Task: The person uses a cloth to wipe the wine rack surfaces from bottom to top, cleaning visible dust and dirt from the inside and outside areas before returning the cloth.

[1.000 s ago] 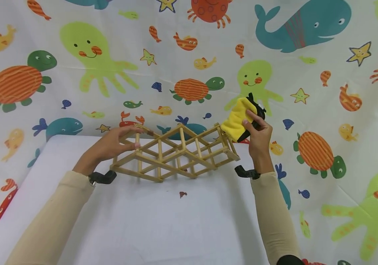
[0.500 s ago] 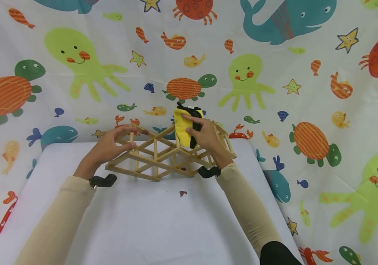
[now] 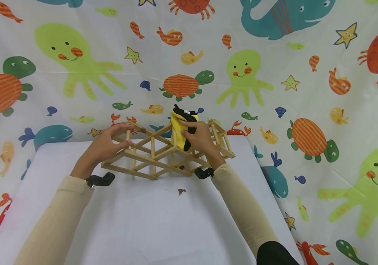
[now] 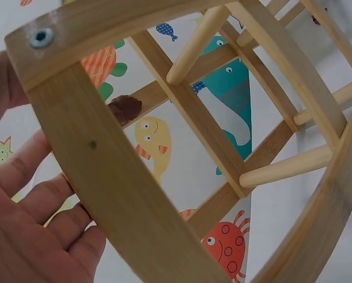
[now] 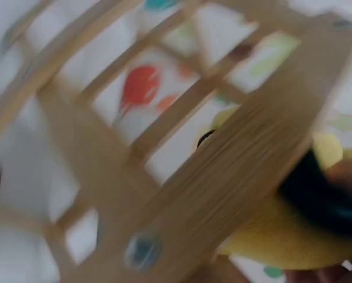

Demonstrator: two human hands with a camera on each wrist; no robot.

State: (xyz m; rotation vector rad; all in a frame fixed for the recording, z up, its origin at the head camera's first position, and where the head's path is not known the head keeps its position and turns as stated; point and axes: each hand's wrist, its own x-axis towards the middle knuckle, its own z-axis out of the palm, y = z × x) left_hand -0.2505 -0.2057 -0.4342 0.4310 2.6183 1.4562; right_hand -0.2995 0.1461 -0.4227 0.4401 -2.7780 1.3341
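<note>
A light wooden lattice rack (image 3: 150, 161), made of slats and round dowels, stands across the far part of the table. My left hand (image 3: 104, 145) grips its left end; in the left wrist view the fingers (image 4: 52, 197) lie along the outer side of a bolted slat (image 4: 102, 159). With my right hand (image 3: 199, 136) I hold a fuzzy yellow cloth (image 3: 177, 131) with black trim against the rack's middle. The right wrist view is blurred; there the cloth (image 5: 270, 236) shows behind a wide slat (image 5: 240, 159), and most of that hand is out of frame.
The table has a white cover (image 3: 142, 221), with a small brown patch (image 3: 181, 191) in front of the rack. A brown mark (image 4: 126, 109) shows on one slat. Behind hangs a white curtain (image 3: 162, 22) printed with sea animals.
My right hand has carried the yellow cloth left from the rack's right end to its middle, then slightly lower. My left hand keeps its hold on the left end.
</note>
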